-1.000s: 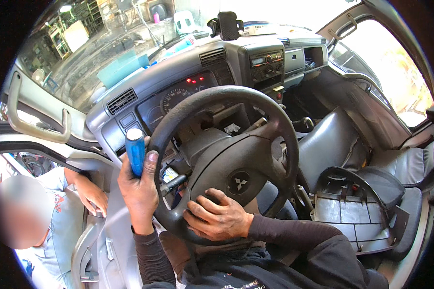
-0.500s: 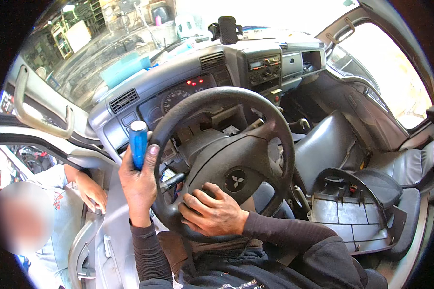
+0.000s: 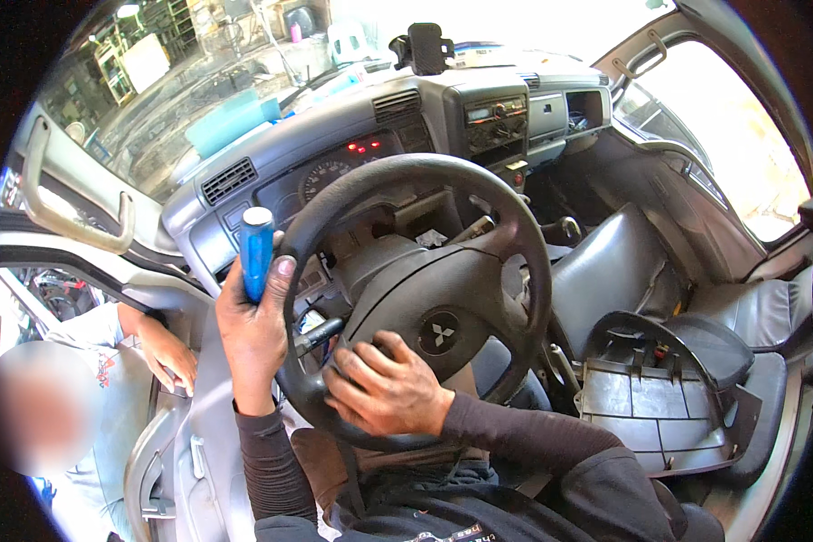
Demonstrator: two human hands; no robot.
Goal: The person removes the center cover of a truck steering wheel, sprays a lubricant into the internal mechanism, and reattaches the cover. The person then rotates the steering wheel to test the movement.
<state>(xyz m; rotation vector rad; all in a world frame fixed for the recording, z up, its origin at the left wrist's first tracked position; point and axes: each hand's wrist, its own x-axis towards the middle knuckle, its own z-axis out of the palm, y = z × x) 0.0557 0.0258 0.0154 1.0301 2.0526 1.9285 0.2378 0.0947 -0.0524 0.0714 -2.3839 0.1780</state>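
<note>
One blue-handled tool (image 3: 256, 251) is held upright in the closed grip of the left hand (image 3: 253, 330), just left of the single black steering wheel (image 3: 524, 271) and touching its rim. The right hand (image 3: 384, 390) is laid over the wheel's lower rim, fingers curled on it. Two red lights (image 3: 363, 144) are lit in the instrument cluster. One phone holder (image 3: 422, 47) is seen atop the dashboard (image 3: 334, 117). Another person's hand (image 3: 167, 352) rests on the open door.

Glossy blue plastic tool handle (image 3: 256, 253); matt black steering wheel (image 3: 425, 298); smooth grey seat (image 3: 605, 271).
</note>
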